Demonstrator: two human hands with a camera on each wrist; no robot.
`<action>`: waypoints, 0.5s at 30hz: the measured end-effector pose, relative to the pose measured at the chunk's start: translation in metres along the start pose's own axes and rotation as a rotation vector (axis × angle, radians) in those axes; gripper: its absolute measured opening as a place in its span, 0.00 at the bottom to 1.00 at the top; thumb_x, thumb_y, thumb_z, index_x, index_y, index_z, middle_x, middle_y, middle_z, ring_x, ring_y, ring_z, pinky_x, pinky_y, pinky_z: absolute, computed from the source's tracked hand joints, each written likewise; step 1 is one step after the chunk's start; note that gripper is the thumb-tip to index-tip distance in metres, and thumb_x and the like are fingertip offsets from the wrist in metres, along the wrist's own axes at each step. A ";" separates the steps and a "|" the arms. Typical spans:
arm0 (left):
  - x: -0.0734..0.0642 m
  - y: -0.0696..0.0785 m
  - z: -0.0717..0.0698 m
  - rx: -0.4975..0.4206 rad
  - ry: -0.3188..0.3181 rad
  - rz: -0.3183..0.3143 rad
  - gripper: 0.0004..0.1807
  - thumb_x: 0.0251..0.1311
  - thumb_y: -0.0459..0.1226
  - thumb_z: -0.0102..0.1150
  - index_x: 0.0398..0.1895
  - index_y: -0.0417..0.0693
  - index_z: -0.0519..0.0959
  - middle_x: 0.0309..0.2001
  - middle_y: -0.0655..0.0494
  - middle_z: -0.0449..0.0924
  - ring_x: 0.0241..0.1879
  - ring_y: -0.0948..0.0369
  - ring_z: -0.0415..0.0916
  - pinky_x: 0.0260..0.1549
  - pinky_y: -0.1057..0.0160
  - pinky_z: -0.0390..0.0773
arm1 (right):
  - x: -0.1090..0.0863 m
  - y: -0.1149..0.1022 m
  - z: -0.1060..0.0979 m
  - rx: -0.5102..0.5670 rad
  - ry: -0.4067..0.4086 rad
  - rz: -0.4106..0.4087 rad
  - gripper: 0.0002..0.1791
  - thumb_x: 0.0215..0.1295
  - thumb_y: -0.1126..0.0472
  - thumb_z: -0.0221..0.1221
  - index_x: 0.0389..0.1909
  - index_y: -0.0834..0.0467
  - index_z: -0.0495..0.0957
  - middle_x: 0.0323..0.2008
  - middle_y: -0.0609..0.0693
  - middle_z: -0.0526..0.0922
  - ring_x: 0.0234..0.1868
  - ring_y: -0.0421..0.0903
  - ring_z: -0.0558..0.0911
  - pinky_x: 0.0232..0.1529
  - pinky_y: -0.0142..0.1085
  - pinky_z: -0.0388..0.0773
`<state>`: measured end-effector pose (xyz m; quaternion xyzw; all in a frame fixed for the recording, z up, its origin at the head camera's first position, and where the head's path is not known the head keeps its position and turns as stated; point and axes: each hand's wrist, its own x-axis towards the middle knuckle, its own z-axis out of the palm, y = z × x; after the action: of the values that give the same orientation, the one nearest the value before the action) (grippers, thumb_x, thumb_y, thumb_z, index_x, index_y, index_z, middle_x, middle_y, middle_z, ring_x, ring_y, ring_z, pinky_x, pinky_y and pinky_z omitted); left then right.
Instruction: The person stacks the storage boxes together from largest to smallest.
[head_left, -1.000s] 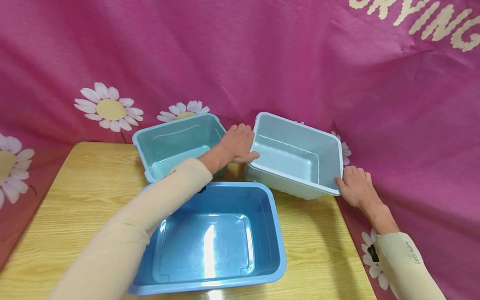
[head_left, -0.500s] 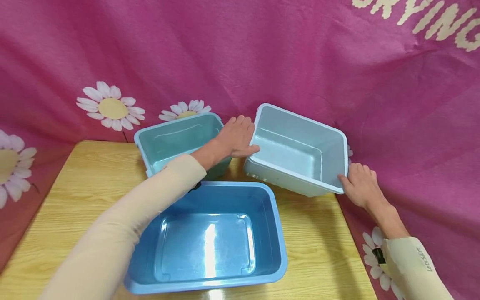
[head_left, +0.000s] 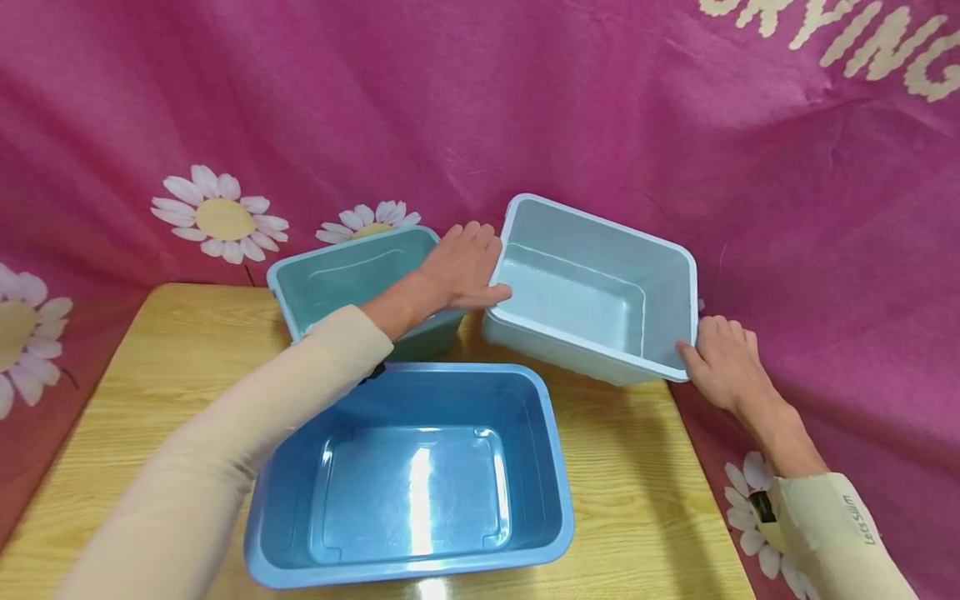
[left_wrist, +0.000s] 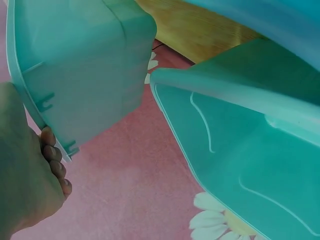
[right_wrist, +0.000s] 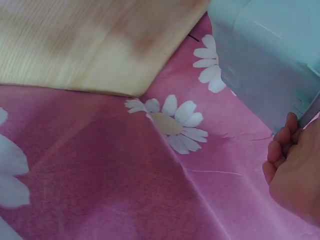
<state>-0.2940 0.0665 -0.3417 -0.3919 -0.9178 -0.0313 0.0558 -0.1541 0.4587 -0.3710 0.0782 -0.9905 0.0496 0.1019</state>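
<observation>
Between both hands hangs a pale grey-blue plastic bin [head_left: 592, 287], its open side tilted towards me. My left hand [head_left: 463, 268] grips the rim at its left end; in the left wrist view the fingertips [left_wrist: 59, 170] curl under that rim. At the right end my right hand [head_left: 725, 364] holds the rim, thumb over the edge, and the right wrist view shows its fingers [right_wrist: 283, 142] bent beneath it. The bin appears raised above the table, with a shadow below. A teal bin [head_left: 360, 267] stands behind my left forearm, which partly covers it.
A larger blue bin [head_left: 558, 467] sits at the front of the wooden table [head_left: 622, 508]. Pink cloth [head_left: 480, 108] with printed daisies hangs behind and beside the table. The table's right edge runs below my right hand.
Both hands have moved the pale bin upward and slightly further back, keeping their grip on its ends. The teal and blue bins stay where they were.
</observation>
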 end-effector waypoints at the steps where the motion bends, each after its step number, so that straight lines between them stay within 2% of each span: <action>1: -0.002 0.000 -0.001 -0.001 -0.001 0.000 0.31 0.60 0.58 0.54 0.50 0.40 0.70 0.44 0.47 0.69 0.45 0.54 0.66 0.47 0.57 0.67 | 0.000 -0.001 -0.001 -0.002 0.001 -0.003 0.13 0.68 0.58 0.50 0.32 0.65 0.67 0.28 0.58 0.68 0.32 0.59 0.68 0.32 0.51 0.59; 8: -0.010 0.000 -0.010 -0.002 0.029 0.006 0.31 0.59 0.57 0.55 0.49 0.39 0.70 0.43 0.46 0.70 0.44 0.54 0.67 0.45 0.56 0.69 | 0.002 -0.007 -0.012 -0.020 0.018 -0.013 0.13 0.68 0.58 0.50 0.31 0.66 0.66 0.28 0.60 0.68 0.33 0.61 0.68 0.34 0.54 0.60; 15: -0.016 0.000 -0.018 -0.012 0.051 0.008 0.31 0.58 0.57 0.57 0.48 0.39 0.71 0.42 0.46 0.70 0.43 0.54 0.67 0.44 0.56 0.70 | 0.002 -0.011 -0.020 -0.032 0.030 -0.025 0.13 0.68 0.58 0.50 0.31 0.65 0.66 0.27 0.58 0.67 0.32 0.59 0.67 0.32 0.52 0.59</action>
<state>-0.2814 0.0534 -0.3259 -0.3947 -0.9144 -0.0467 0.0767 -0.1503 0.4502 -0.3501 0.0883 -0.9884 0.0336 0.1186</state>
